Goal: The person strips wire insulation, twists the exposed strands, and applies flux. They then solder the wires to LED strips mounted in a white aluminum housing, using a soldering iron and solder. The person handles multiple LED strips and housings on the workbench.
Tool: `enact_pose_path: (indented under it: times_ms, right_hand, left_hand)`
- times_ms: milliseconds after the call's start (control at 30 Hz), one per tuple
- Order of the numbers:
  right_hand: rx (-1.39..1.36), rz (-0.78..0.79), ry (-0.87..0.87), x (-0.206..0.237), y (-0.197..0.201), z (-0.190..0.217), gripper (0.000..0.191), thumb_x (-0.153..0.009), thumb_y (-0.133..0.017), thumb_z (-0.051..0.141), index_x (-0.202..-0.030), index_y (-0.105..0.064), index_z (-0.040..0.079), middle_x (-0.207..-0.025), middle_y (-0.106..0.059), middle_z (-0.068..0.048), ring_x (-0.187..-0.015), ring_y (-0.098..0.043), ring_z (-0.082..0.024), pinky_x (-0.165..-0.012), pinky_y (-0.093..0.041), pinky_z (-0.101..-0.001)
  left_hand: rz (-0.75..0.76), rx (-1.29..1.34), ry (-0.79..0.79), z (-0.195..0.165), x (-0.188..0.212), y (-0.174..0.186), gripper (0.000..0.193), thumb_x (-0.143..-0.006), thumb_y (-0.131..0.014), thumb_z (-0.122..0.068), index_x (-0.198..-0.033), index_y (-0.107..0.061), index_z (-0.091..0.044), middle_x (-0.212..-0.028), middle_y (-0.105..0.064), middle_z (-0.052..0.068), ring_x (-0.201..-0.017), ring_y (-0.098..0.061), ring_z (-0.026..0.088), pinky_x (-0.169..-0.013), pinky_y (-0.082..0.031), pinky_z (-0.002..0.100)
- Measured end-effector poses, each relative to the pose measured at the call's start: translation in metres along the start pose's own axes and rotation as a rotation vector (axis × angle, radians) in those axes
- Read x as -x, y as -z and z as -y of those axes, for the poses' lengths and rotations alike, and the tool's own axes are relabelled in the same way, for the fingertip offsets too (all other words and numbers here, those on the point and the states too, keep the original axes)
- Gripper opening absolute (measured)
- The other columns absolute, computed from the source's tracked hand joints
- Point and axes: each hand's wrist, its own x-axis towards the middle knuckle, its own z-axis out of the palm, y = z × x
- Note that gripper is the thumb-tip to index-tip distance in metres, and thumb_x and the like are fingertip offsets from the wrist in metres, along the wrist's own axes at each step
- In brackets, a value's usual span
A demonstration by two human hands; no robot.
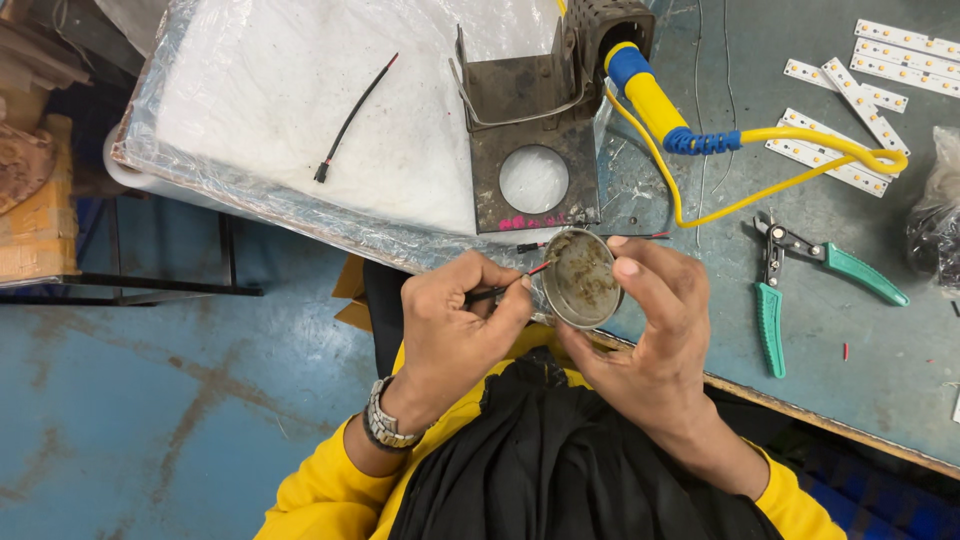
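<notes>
My right hand [655,330] holds a small round metal tin [583,280] of brownish paste, tilted toward me above the table edge. My left hand [460,320], with a metal watch on its wrist, pinches a thin black and red wire [505,288] whose red tip touches the tin's rim. A soldering iron with a yellow and blue handle [650,95] rests in a dark metal stand [535,150] just beyond my hands, its yellow cord looping to the right.
Green-handled wire strippers [790,275] lie to the right on the grey-green table [860,350]. Several white LED strips [860,100] sit at the far right. Another black wire [355,115] lies on a white plastic-wrapped pad [290,90]. Blue floor is on the left.
</notes>
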Motion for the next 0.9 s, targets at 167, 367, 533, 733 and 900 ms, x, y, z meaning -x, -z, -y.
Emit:
enact_pose_path:
  times_ms: [167, 367, 533, 733, 900]
  right_hand:
    - [0.037, -0.002, 0.056, 0.001, 0.0, -0.001, 0.089, -0.075, -0.092, 0.008, -0.142, -0.034, 0.016, -0.133, -0.056, -0.015, -0.119, -0.059, -0.034, -0.101, -0.046, -0.0497]
    - [0.043, 0.005, 0.08, 0.002, -0.001, -0.002, 0.088, -0.076, -0.091, 0.007, -0.141, -0.034, 0.016, -0.134, -0.055, -0.015, -0.118, -0.058, -0.036, -0.101, -0.047, -0.0495]
    - [0.045, 0.014, 0.079, 0.003, 0.0, -0.002, 0.087, -0.076, -0.09, 0.006, -0.141, -0.033, 0.016, -0.136, -0.055, -0.015, -0.119, -0.058, -0.036, -0.101, -0.047, -0.0492]
    - [0.071, 0.002, 0.052, 0.002, 0.001, -0.001, 0.088, -0.076, -0.092, 0.007, -0.142, -0.034, 0.016, -0.135, -0.055, -0.014, -0.12, -0.057, -0.035, -0.101, -0.046, -0.0485]
    - [0.054, -0.012, 0.019, 0.0, 0.004, -0.001, 0.09, -0.075, -0.093, 0.009, -0.142, -0.034, 0.016, -0.134, -0.056, -0.014, -0.12, -0.056, -0.034, -0.103, -0.045, -0.0474]
  left_hand:
    - [-0.002, 0.029, 0.032, 0.0, 0.0, -0.001, 0.008, -0.086, -0.076, -0.005, -0.083, -0.071, 0.001, -0.057, -0.058, -0.003, -0.052, -0.046, -0.001, -0.047, -0.037, 0.021]
    - [-0.021, -0.007, 0.031, -0.001, -0.001, -0.002, 0.009, -0.085, -0.076, -0.005, -0.081, -0.071, 0.0, -0.056, -0.058, -0.002, -0.05, -0.047, 0.0, -0.047, -0.038, 0.022]
    - [-0.026, -0.016, 0.024, -0.003, -0.003, -0.004, 0.009, -0.084, -0.076, -0.006, -0.081, -0.071, 0.0, -0.056, -0.058, -0.002, -0.049, -0.048, 0.001, -0.046, -0.038, 0.022]
    - [-0.004, 0.015, 0.032, 0.0, 0.0, -0.003, 0.009, -0.085, -0.076, -0.006, -0.081, -0.071, 0.001, -0.055, -0.056, -0.002, -0.05, -0.046, -0.001, -0.047, -0.037, 0.022]
    - [0.123, 0.374, 0.316, 0.013, 0.003, 0.003, 0.009, -0.089, -0.074, -0.004, -0.083, -0.071, 0.002, -0.064, -0.058, -0.006, -0.056, -0.042, -0.002, -0.049, -0.032, 0.019]
